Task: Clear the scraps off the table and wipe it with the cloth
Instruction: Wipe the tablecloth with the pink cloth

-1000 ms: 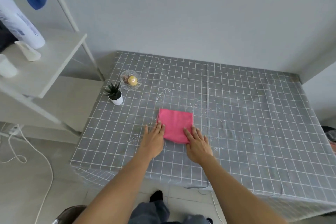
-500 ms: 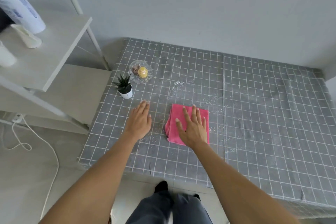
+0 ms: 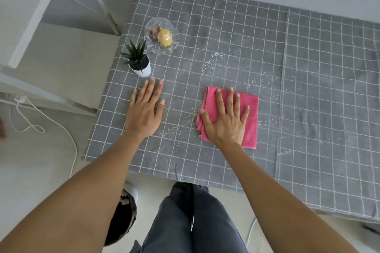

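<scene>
A folded pink cloth [image 3: 250,115] lies on the grey checked tablecloth of the table [image 3: 308,68]. My right hand [image 3: 226,121] presses flat on the cloth with fingers spread. To its left, my left hand [image 3: 145,111] rests flat on the bare tablecloth, fingers straight, just in front of the potted plant. White crumbs [image 3: 213,61] are scattered beyond the cloth, between my hands [image 3: 178,129] and to the right of the cloth.
A small plant in a white pot [image 3: 139,63] and a glass dish holding a yellow item [image 3: 162,37] stand near the table's left edge. A white shelf frame [image 3: 51,47] stands left of the table. A dark bin [image 3: 123,217] and a white cable [image 3: 41,121] are on the floor.
My left hand left the cloth and moved left onto the bare tablecloth. My right hand slid fully onto the cloth and pushed it slightly away. The view tilted down.
</scene>
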The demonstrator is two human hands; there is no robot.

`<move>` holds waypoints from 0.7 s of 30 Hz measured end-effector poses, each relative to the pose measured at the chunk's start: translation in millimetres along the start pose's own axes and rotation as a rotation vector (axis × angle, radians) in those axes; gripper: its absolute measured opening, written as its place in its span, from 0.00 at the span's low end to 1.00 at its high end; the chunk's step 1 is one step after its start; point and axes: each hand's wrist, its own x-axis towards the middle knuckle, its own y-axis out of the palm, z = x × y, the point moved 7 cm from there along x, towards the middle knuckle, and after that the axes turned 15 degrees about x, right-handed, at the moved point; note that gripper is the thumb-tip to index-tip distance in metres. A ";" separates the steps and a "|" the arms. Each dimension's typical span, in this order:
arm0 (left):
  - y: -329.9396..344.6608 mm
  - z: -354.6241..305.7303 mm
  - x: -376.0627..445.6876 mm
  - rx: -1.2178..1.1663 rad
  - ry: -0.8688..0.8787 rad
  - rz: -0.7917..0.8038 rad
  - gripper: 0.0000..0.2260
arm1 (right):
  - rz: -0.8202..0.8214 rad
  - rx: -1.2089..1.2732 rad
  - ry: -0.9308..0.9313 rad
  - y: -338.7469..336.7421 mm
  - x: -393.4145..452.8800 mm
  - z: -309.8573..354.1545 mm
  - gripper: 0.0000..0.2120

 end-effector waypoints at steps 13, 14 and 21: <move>1.9 1.6 -1.0 -0.004 -0.004 -0.008 0.24 | -0.136 0.072 0.171 -20.5 -10.4 -58.5 0.29; 2.0 1.1 -1.0 -0.003 -0.006 -0.005 0.24 | -0.148 0.078 0.198 -22.7 -11.8 -62.6 0.29; 4.3 20.3 -10.9 -0.036 0.094 0.016 0.24 | -0.225 0.148 0.361 -20.9 -14.0 -53.2 0.27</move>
